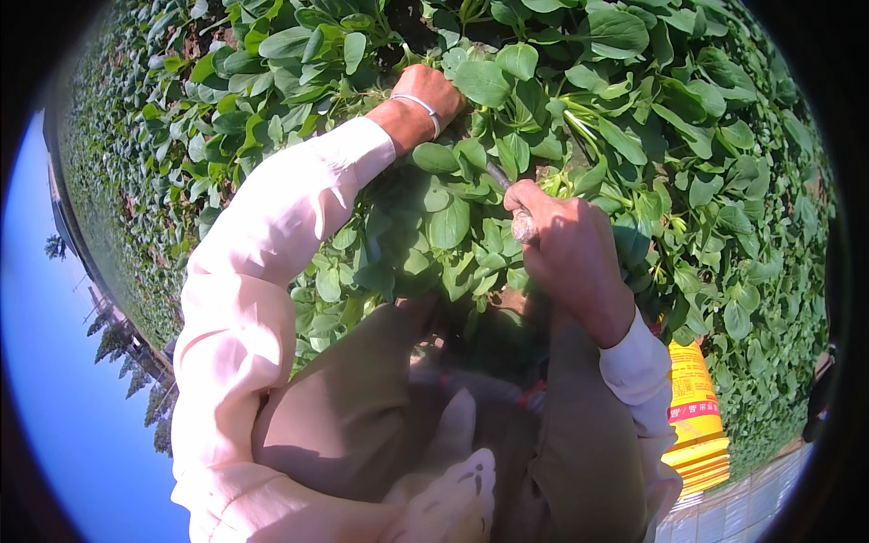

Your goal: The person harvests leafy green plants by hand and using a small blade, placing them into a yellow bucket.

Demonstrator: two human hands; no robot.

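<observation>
My left hand (427, 97), with a pale band round its wrist, reaches down among the leafy green plants (448, 223). Leaves and the back of the hand hide its fingers, so what they touch does not show. To its right and nearer to me, my right hand (575, 253) is closed round the handle of a hand tool (524, 226). A dark, narrow metal part runs from that grip toward the upper left and disappears under the leaves; the shape of its far end is hidden. Broad rounded leaves (482, 83) stand close beside both hands.
Dense rows of the same plants spread out on all sides. A yellow bucket (697, 452) with a red band lies at the lower right, beside my right sleeve. Pale sheeting (747, 502) shows beyond it. My bent knees (348, 389) are close below the hands.
</observation>
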